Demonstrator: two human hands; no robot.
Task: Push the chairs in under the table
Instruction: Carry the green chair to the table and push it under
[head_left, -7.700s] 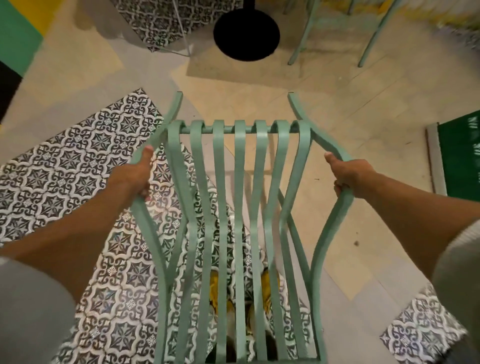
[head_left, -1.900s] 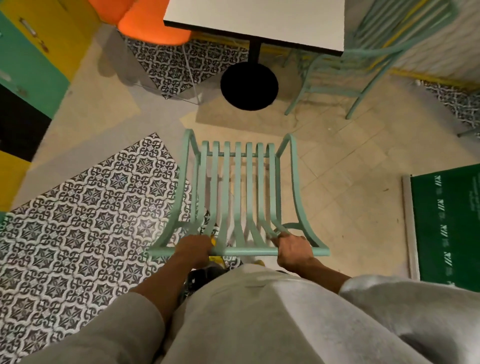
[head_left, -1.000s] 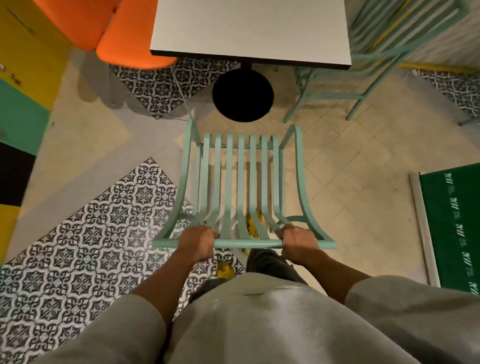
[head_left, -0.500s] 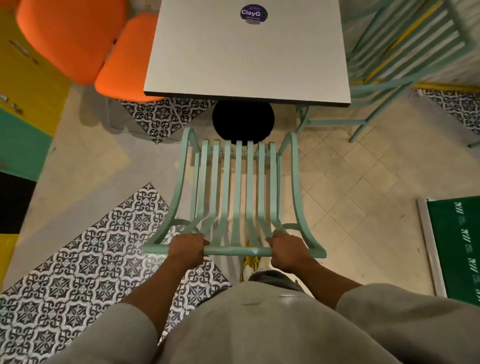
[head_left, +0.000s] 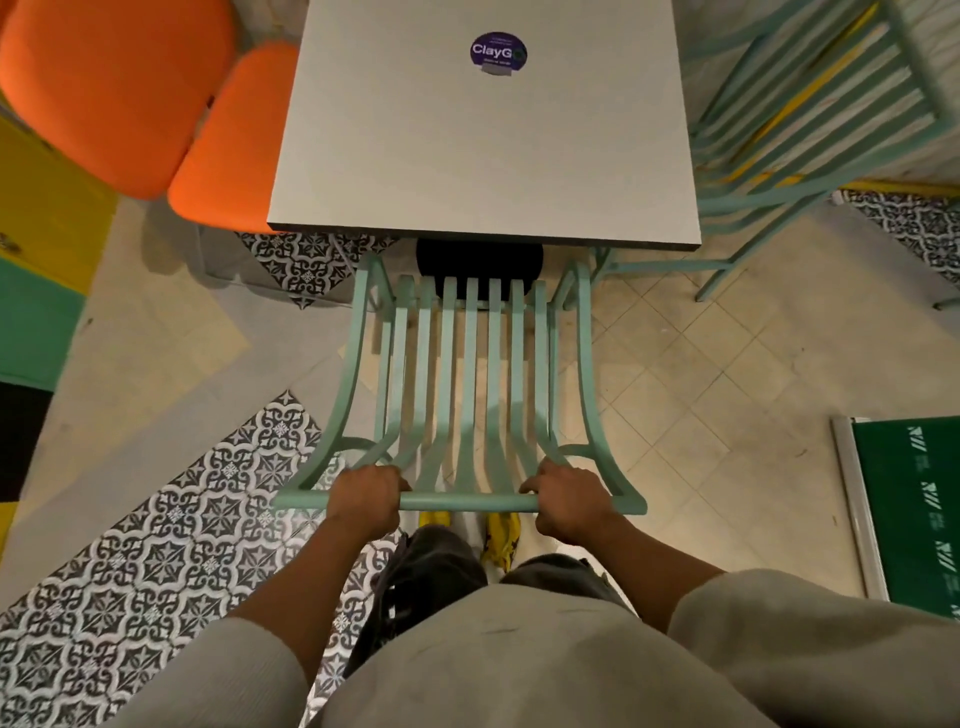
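A mint-green slatted metal chair (head_left: 470, 374) stands in front of me, its seat front close to the near edge of a square grey table (head_left: 483, 150). My left hand (head_left: 366, 499) and my right hand (head_left: 566, 504) are both closed around the chair's top back rail. The seat's front end overlaps the table's black round base (head_left: 480, 265). The table top carries a purple round sticker (head_left: 497, 51).
An orange chair (head_left: 119, 93) sits at the table's left side. A second mint-green chair (head_left: 810, 119) stands at the table's right side. A green board (head_left: 914, 514) lies on the floor at the right. Patterned tiles cover the floor to the left.
The chair has moved forward toward the table, from open floor to the table's near edge. Both hands shifted from the side rails to the top back rail and stay on it.
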